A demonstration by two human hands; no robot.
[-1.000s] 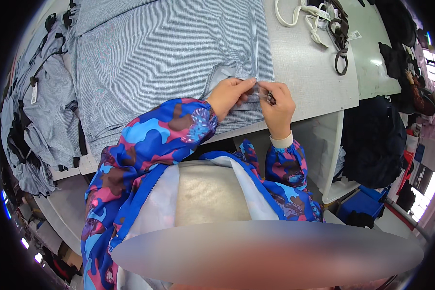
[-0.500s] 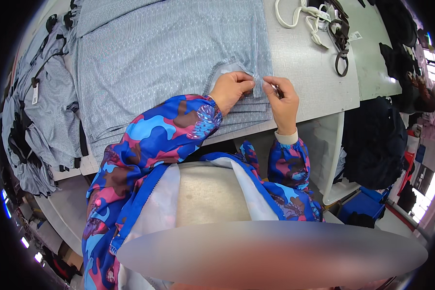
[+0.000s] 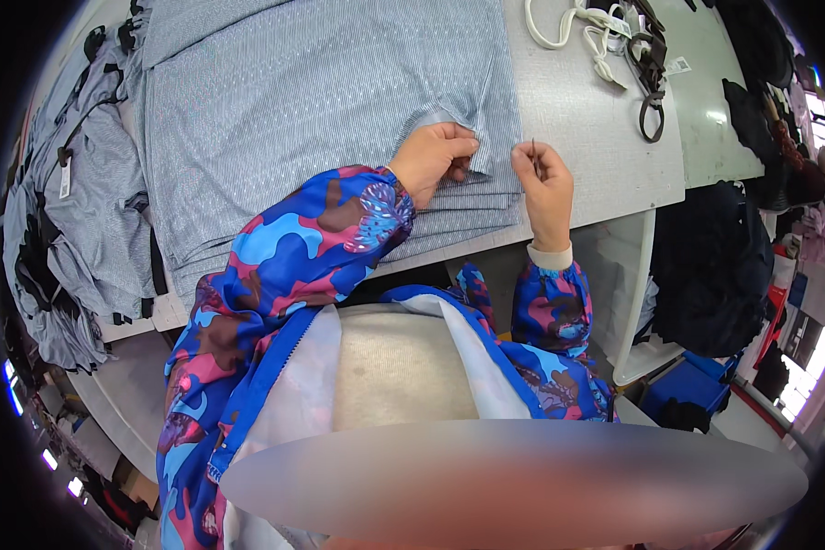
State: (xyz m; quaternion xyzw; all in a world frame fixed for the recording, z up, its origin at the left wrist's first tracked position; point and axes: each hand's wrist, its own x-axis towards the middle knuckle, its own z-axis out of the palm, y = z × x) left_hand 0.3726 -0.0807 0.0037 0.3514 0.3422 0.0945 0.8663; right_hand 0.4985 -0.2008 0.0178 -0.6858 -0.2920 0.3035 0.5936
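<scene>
One pale table [image 3: 605, 142] bore one stack of grey striped fabric [image 3: 321, 110]. Two hands were at the stack's near right corner: the left hand [image 3: 433, 160] pinched one fold [image 3: 442, 117] of its cloth, fingertips together; the right hand [image 3: 547, 188], just right of the stack, held one slim dark tool [image 3: 535, 156] in narrowed fingers. One heap of grey garments [image 3: 101, 156] lay left of the stack; one tangle of cream cord [image 3: 601, 70], right.

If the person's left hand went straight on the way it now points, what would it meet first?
Most likely the left hand would meet the grey striped fabric just ahead of it, though it might pass slightly above; the depth is unclear.
</scene>
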